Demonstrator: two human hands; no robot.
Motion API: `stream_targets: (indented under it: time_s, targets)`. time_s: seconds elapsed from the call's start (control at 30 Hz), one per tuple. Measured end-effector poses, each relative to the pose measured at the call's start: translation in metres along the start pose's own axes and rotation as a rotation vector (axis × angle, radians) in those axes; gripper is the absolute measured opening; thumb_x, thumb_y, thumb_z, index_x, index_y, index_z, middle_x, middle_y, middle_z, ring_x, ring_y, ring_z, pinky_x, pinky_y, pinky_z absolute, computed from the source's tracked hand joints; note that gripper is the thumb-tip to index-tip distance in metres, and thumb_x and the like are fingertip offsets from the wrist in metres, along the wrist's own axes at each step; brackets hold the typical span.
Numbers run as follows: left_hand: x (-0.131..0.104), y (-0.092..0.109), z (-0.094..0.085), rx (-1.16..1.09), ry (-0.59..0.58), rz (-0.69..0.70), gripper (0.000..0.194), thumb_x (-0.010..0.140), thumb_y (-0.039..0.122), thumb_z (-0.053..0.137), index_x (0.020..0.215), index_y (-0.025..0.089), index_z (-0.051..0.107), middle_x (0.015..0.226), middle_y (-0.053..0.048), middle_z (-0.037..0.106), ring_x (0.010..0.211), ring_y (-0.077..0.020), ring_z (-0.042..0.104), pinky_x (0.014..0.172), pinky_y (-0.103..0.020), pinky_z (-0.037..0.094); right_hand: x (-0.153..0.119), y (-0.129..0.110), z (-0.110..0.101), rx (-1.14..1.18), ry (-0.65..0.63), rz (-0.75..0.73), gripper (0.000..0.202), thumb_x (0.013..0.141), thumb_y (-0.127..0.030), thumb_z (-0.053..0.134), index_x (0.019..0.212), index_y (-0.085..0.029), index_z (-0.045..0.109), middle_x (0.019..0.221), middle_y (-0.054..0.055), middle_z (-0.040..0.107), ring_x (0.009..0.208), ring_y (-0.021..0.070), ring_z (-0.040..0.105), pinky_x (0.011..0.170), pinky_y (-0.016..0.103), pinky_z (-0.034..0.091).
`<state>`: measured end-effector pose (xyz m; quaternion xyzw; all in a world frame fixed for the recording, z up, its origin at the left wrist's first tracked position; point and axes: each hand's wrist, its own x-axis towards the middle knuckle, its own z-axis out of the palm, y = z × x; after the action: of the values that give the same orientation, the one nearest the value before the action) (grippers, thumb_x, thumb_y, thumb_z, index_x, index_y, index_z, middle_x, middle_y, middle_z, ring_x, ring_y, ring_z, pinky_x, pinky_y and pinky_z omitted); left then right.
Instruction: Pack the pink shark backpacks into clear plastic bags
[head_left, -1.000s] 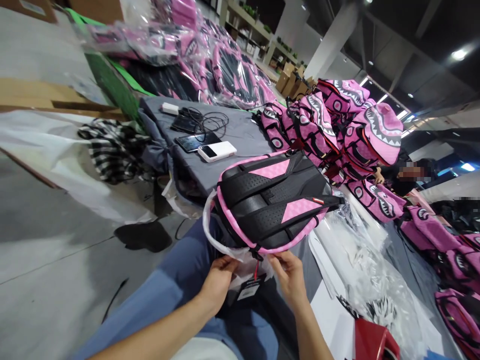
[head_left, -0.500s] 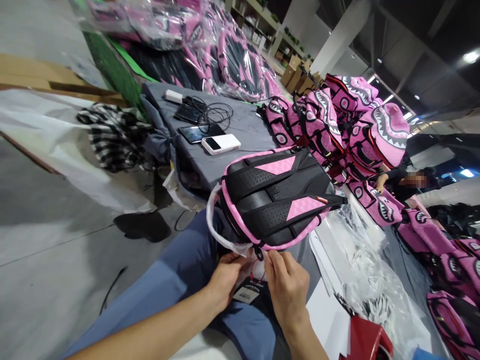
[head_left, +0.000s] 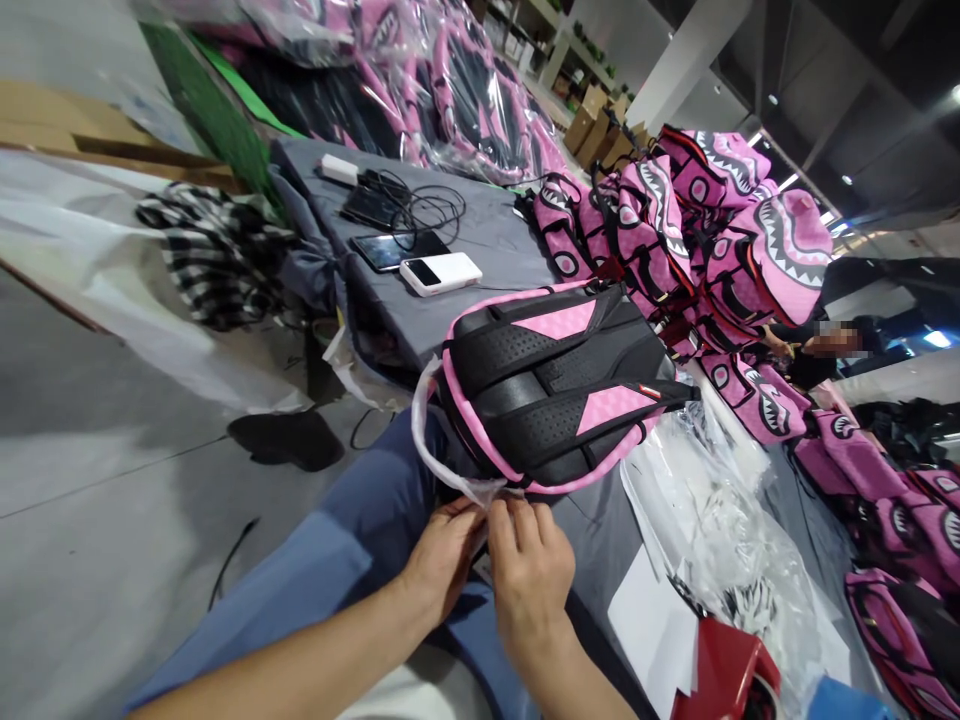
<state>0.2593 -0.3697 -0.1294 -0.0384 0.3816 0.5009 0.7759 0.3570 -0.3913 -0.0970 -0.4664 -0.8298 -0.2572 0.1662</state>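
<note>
A black and pink backpack (head_left: 555, 390) lies with its straps up on the grey-covered table, near its edge. White wrapping (head_left: 431, 445) loops around its near left end and runs down to my hands. My left hand (head_left: 444, 555) pinches this wrapping just below the backpack. Right beside it, my right hand (head_left: 529, 560) is closed with its fingertips at the same wrapping. Part of a label shows between the hands, mostly covered by them.
A white power bank (head_left: 441, 273), a phone (head_left: 390, 250) and cables lie behind the backpack. Pink shark-face bags (head_left: 772, 250) are piled at the right. Clear plastic (head_left: 742, 540), paper (head_left: 656, 610) and a red object (head_left: 724, 670) lie nearer. A person stands beyond the bags.
My right hand has moved left, up against my left hand. The red string and the label below the backpack are now mostly covered. The view has shifted slightly.
</note>
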Motion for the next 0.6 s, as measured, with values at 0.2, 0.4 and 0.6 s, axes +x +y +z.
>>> stream_targets:
  time_s: [0.2, 0.4, 0.6]
  targets:
    - [-0.003, 0.002, -0.007, 0.074, -0.074, 0.04, 0.024, 0.043, 0.026, 0.084, 0.06, 0.017, 0.07, 0.074, -0.004, 0.075, 0.081, -0.0219, 0.068, 0.07, -0.027, 0.052, -0.015, -0.001, -0.001, 0.046, -0.032, 0.008, 0.014, 0.1, -0.015, 0.053, 0.106, -0.015, 0.066, 0.099, 0.009, 0.076, 0.082, 0.0214, 0.062, 0.064, 0.038, 0.039]
    - [0.004, -0.003, -0.011, 0.21, -0.06, 0.141, 0.027, 0.045, 0.033, 0.086, 0.063, 0.018, 0.074, 0.072, -0.005, 0.075, 0.08, -0.0224, 0.069, 0.079, -0.03, 0.052, -0.012, 0.0, 0.006, 0.08, 0.021, 0.014, 0.016, 0.101, -0.015, 0.051, 0.094, -0.015, 0.065, 0.092, 0.006, 0.076, 0.08, 0.0198, 0.06, 0.066, 0.038, 0.036]
    - [0.012, -0.008, -0.006, 0.25, -0.018, 0.226, 0.031, 0.042, 0.037, 0.087, 0.062, 0.018, 0.073, 0.069, -0.005, 0.075, 0.076, -0.0238, 0.068, 0.076, -0.031, 0.053, -0.015, 0.001, -0.004, 0.291, 0.1, 0.076, 0.011, 0.097, -0.013, 0.056, 0.102, -0.018, 0.064, 0.098, 0.006, 0.076, 0.085, 0.0195, 0.065, 0.07, 0.035, 0.045]
